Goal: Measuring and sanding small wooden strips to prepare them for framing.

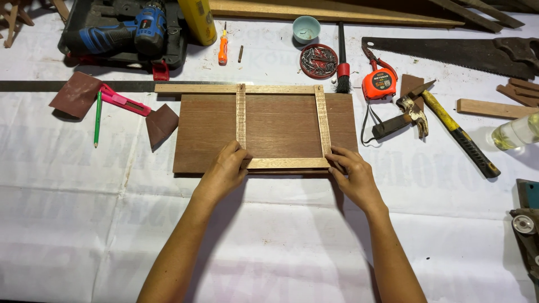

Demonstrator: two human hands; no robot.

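1. A brown board (281,126) lay flat on the white-covered counter (269,235), its long side running left to right in front of the person.
2. Four pale wooden strips lay on it as a frame: a long top strip (196,88) along the far edge, two upright strips (241,115) and (322,118), and a short bottom strip (286,163) near the close edge.
3. The left hand (224,171) rested at the corner where the left upright met the bottom strip, its grip narrow, fingertips pressing down on the wood rather than wrapped round it.
4. The right hand (351,171) did the same at the right corner, fingers bent and close together on the joint; neither hand had lifted anything.
5. The strips looked thin, light and stiff, and probably loose on the board, so a small nudge could have shifted them out of square.
6. They seemed best held at the corners, pressed from above, as the hands were doing; pinching a strip mid-length would likely have skewed it.
7. The board looked rigid and heavier, with a smooth face the strips might have slid on; its long edges offered the surest hold.
8. Well apart to the right lay a hammer (455,132) and an orange tape measure (379,84); a dish of nails (318,60) and a brush (342,56) lay beyond the board.
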